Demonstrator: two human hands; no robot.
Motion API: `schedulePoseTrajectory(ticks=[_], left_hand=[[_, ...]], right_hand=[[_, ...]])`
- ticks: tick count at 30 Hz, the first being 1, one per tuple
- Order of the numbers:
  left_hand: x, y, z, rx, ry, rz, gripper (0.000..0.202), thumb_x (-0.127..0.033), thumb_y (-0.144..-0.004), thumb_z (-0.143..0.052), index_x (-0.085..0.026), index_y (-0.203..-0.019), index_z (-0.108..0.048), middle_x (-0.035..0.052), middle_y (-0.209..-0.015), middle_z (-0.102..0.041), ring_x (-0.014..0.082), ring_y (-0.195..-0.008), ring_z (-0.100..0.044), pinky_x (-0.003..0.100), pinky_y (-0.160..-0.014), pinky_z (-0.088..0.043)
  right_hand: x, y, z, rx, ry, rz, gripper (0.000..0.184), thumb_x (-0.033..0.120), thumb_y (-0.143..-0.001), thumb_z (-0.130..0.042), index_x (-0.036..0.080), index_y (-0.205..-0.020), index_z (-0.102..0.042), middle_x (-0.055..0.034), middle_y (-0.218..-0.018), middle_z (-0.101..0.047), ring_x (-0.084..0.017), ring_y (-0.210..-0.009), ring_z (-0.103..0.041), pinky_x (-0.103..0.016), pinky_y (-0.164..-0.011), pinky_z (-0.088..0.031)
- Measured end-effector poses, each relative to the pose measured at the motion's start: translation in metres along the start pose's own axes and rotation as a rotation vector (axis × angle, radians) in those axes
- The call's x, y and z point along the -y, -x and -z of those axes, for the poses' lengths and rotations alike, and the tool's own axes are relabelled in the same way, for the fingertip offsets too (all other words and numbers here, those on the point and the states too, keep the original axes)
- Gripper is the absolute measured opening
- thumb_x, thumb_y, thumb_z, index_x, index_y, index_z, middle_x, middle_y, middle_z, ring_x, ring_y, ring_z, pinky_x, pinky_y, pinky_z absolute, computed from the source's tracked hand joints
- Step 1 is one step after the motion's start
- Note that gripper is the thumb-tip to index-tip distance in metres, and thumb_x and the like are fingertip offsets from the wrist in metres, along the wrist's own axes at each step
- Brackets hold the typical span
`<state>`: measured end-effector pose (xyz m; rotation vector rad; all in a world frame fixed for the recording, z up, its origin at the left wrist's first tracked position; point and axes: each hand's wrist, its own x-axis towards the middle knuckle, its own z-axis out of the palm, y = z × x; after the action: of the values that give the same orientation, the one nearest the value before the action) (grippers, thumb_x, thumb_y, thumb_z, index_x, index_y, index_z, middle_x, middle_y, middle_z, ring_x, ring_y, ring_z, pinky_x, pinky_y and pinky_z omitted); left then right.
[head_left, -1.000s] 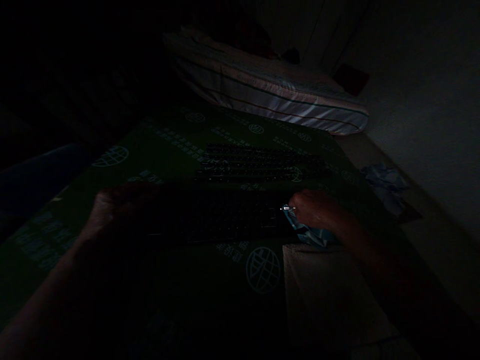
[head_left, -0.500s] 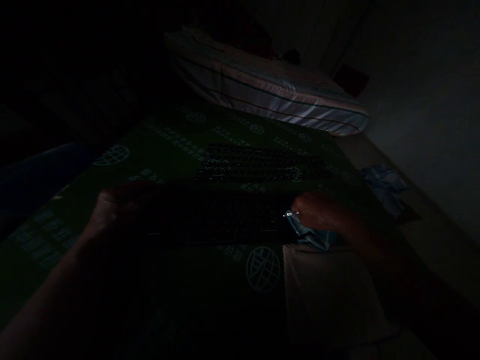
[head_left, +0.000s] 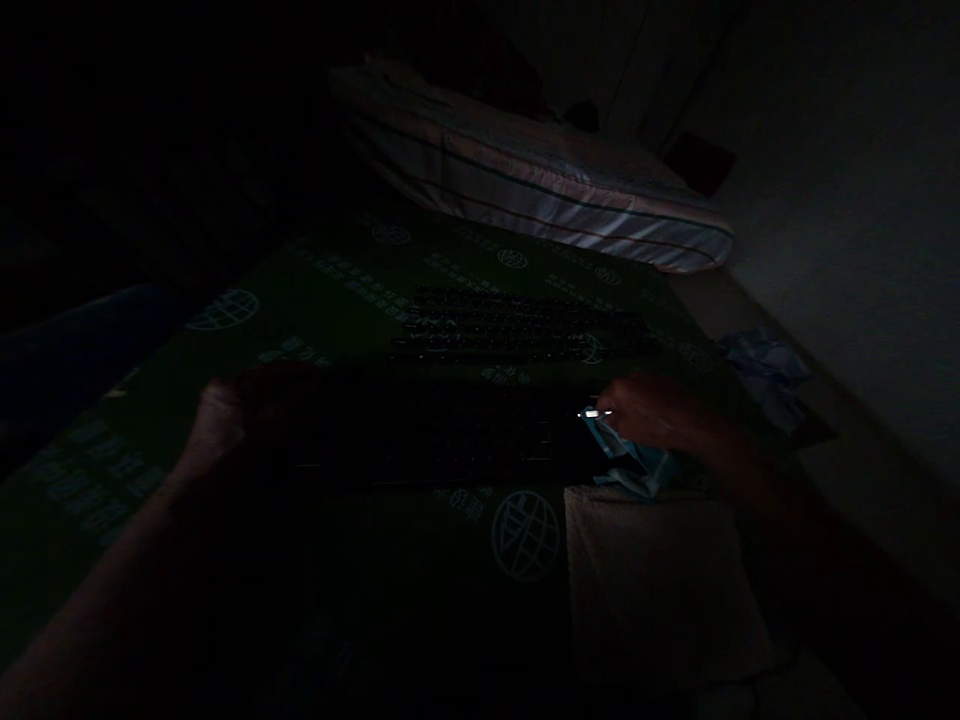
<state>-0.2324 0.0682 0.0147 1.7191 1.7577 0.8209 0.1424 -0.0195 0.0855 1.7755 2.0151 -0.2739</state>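
The view is very dark. A black keyboard lies across the green printed surface, its details hard to make out. My left hand is at its left end, with the fingers lost in shadow. At the right end, my right hand is closed on a crumpled light-blue cloth, whose lower part hangs towards a folded beige towel. A small bright strip shines at the fingertips; its kind cannot be told. Beyond the keyboard are several rows of small black pieces, like keycaps.
A striped mattress or cushion lies at the far edge of the green surface. To the right, a crumpled pale-blue piece rests near the wall. Something dark blue is at the left.
My right hand has shifted slightly right and away from me, with the blue cloth and bright strip moving along. My left hand stays almost in place.
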Motion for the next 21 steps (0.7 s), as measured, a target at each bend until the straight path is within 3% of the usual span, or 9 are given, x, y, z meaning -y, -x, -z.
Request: schedulePoseTrajectory(ticks=[4,8,11,13,18,21], left_hand=[[-0.005,0.004,0.001,-0.014,-0.119,-0.135,0.055,-0.050,-0.067,-0.039,-0.010,-0.098,-0.060,0.0154,-0.107,-0.059,0.0328,-0.097,-0.058,0.045,-0.085,-0.047],[-0.015,0.012,-0.002,-0.066,-0.237,-0.302,0.061,-0.053,-0.073,-0.036,-0.009,-0.110,-0.056,0.0153,-0.116,-0.055,0.0323,-0.108,-0.051,0.046,-0.092,-0.043],[-0.016,0.011,-0.010,-0.058,-0.372,-0.534,0.059,-0.053,-0.079,-0.033,-0.010,-0.112,-0.056,0.0142,-0.118,-0.054,0.0302,-0.116,-0.045,0.044,-0.097,-0.038],[-0.011,0.006,-0.016,0.013,-0.456,-0.673,0.058,-0.052,-0.081,-0.032,-0.010,-0.113,-0.056,0.0141,-0.119,-0.055,0.0284,-0.118,-0.043,0.043,-0.101,-0.035],[0.001,-0.003,-0.022,0.176,-0.552,-0.614,0.062,-0.058,-0.081,-0.029,-0.015,-0.119,-0.052,0.0105,-0.119,-0.056,0.0260,-0.110,-0.049,0.040,-0.093,-0.041],[0.002,-0.004,-0.022,0.181,-0.571,-0.571,0.064,-0.061,-0.080,-0.027,-0.017,-0.120,-0.051,0.0092,-0.120,-0.055,0.0264,-0.111,-0.048,0.040,-0.092,-0.041]], right_hand=[[-0.007,0.002,-0.007,-0.024,-0.054,-0.035,0.024,0.023,-0.078,-0.045,0.018,-0.068,-0.066,-0.0040,-0.066,-0.065,-0.010,-0.054,-0.054,-0.021,-0.046,-0.026],[0.004,-0.002,-0.017,-0.032,-0.053,0.015,0.024,0.022,-0.078,-0.046,0.018,-0.070,-0.067,-0.0052,-0.071,-0.067,-0.011,-0.059,-0.058,-0.021,-0.049,-0.029],[0.014,-0.006,-0.021,-0.035,-0.010,0.011,0.022,0.021,-0.077,-0.047,0.017,-0.073,-0.068,-0.0077,-0.077,-0.069,-0.014,-0.064,-0.061,-0.021,-0.050,-0.032],[0.018,-0.006,-0.020,-0.026,0.048,-0.002,0.023,0.019,-0.077,-0.046,0.017,-0.076,-0.069,-0.0092,-0.078,-0.069,-0.015,-0.065,-0.062,-0.022,-0.050,-0.033],[0.017,-0.001,-0.011,0.005,0.147,0.016,0.023,0.016,-0.075,-0.046,0.017,-0.078,-0.069,-0.0107,-0.079,-0.069,-0.019,-0.068,-0.064,-0.023,-0.051,-0.036],[0.012,0.001,-0.012,0.025,0.145,0.000,0.023,0.016,-0.075,-0.046,0.017,-0.076,-0.068,-0.0106,-0.077,-0.069,-0.019,-0.066,-0.064,-0.023,-0.049,-0.034]])
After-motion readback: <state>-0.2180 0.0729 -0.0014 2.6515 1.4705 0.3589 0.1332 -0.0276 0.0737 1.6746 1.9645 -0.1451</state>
